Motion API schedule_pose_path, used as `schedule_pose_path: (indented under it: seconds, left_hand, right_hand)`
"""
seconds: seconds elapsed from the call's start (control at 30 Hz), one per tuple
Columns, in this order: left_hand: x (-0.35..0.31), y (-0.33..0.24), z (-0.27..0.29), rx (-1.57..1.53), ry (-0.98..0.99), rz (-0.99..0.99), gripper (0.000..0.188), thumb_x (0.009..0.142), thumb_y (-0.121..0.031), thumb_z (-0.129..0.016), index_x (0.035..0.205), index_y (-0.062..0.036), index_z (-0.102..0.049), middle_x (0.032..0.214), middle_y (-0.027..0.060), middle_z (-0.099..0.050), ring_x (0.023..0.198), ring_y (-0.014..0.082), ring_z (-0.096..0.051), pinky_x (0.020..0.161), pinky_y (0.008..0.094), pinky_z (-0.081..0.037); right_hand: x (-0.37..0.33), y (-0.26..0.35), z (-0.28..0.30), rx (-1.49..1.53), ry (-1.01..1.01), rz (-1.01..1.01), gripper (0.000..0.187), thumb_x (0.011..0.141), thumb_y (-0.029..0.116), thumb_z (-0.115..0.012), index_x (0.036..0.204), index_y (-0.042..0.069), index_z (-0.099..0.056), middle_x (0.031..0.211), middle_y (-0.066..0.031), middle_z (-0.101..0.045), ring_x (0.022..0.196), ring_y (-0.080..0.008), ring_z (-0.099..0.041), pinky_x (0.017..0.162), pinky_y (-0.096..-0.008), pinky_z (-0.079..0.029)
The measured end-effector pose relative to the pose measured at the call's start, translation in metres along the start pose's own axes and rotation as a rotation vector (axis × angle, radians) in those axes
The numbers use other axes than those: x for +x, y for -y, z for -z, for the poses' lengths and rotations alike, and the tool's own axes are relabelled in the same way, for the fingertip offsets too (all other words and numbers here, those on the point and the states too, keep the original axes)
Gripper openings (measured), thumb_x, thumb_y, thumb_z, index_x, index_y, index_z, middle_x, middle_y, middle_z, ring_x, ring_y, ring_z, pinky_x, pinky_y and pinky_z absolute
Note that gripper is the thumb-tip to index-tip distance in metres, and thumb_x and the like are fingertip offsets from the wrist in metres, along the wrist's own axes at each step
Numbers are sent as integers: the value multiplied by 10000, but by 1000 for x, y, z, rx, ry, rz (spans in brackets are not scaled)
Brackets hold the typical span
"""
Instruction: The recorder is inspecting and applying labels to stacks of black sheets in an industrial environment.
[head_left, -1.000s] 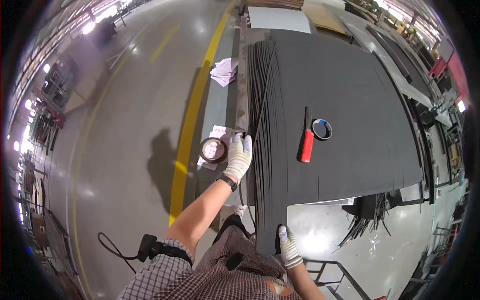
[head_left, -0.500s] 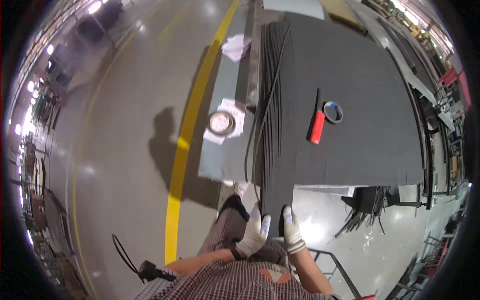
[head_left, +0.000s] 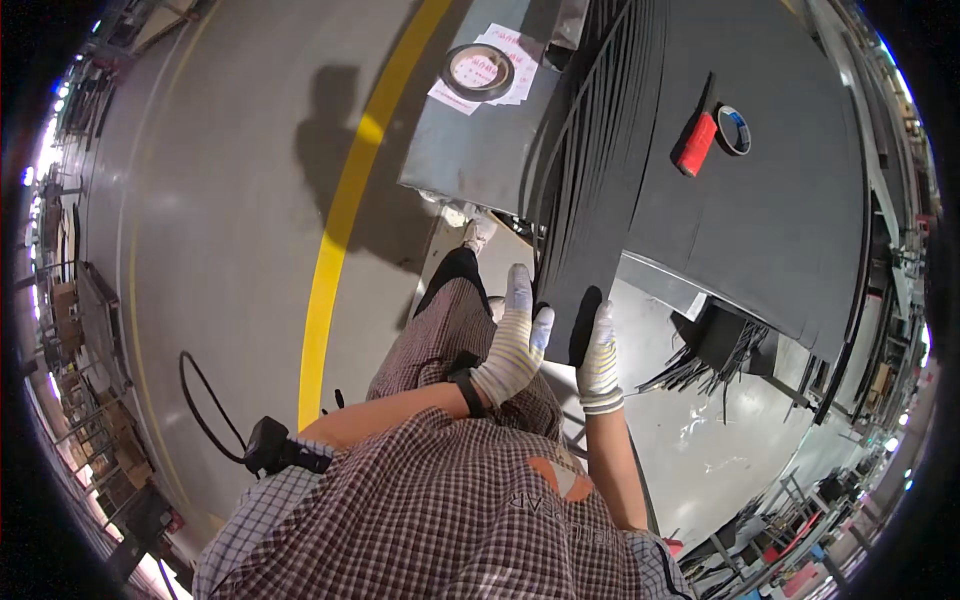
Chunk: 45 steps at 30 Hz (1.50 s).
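A band of long, dark grey strips (head_left: pixel 582 255) lies along the left part of a dark sheet stack, its near end jutting past the table edge toward me. My left hand (head_left: pixel 515 340), in a white striped glove, is at the left side of that end, open with fingers stretched forward and thumb apart. Along the right side stands my right hand (head_left: pixel 600 365), gloved alike, its visible fingers straight and pointing forward. The right palm and the undersides of the strips are hidden. A dark shadow falls on the strips beside the right hand.
On the dark sheet stack (head_left: pixel 760 220) lie a red-handled cutter (head_left: pixel 697 146) and a tape roll (head_left: pixel 733 131). Another tape roll (head_left: pixel 478 72) rests on papers on the grey side table (head_left: pixel 470 160). Thin offcuts (head_left: pixel 715 360) hang below the right edge. A yellow line (head_left: pixel 340 220) crosses the floor.
The view has tilted down and turned, so the table and tools sit higher in it. My left thumb is spread wider. Both hands stay beside the strips' near end.
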<state>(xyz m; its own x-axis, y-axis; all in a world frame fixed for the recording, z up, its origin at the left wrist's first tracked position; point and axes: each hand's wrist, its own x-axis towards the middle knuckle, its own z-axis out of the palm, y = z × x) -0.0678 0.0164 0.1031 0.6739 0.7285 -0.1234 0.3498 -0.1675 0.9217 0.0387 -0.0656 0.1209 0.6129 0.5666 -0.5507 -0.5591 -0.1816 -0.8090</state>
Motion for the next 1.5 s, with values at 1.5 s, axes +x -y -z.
schedule_pose_path:
  seconds: [1.5]
  left_hand:
    - [54, -13, 13, -122, -35, -157, 547, 978, -122, -460, 1426, 107, -246, 1278, 270, -499, 1151, 360, -519, 1016, 375, -388]
  right_hand:
    - [27, 30, -20, 214, 96, -71, 724, 1001, 532, -323, 1438, -44, -289, 1443, -157, -386, 1292, -257, -414, 1093, -356, -313]
